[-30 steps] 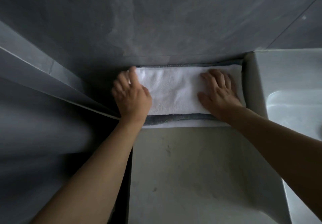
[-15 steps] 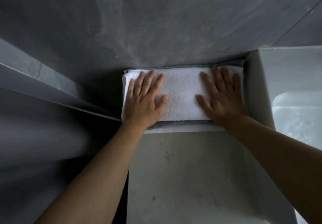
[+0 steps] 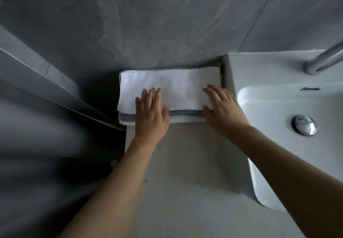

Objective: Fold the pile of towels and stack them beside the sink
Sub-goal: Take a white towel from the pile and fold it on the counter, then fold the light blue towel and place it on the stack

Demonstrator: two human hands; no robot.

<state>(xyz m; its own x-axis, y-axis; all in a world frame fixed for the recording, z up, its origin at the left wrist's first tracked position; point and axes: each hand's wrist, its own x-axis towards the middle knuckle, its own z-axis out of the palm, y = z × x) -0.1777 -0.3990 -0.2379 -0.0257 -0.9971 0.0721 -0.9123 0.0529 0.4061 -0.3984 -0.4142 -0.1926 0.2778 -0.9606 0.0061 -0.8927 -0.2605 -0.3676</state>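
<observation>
A stack of folded towels lies on the counter against the back wall, just left of the sink [image 3: 278,96]. The top towel [image 3: 174,87] is white; under it a grey towel edge [image 3: 185,113] shows, then another white layer. My left hand [image 3: 150,115] lies flat with straight fingers over the stack's near edge, left of centre. My right hand [image 3: 222,108] rests with straight fingers on the near right corner of the stack, beside the sink's wall.
The pale counter [image 3: 185,173] stretches from the towels toward me. The white sink has a chrome drain plug [image 3: 304,124] and a chrome faucet [image 3: 324,59] at the upper right. A grey tiled wall [image 3: 167,24] stands behind; a dark drop lies left of the counter.
Both hands have slid back toward me from the middle of the top towel to its near edge. The view has shifted, so more of the sink shows.
</observation>
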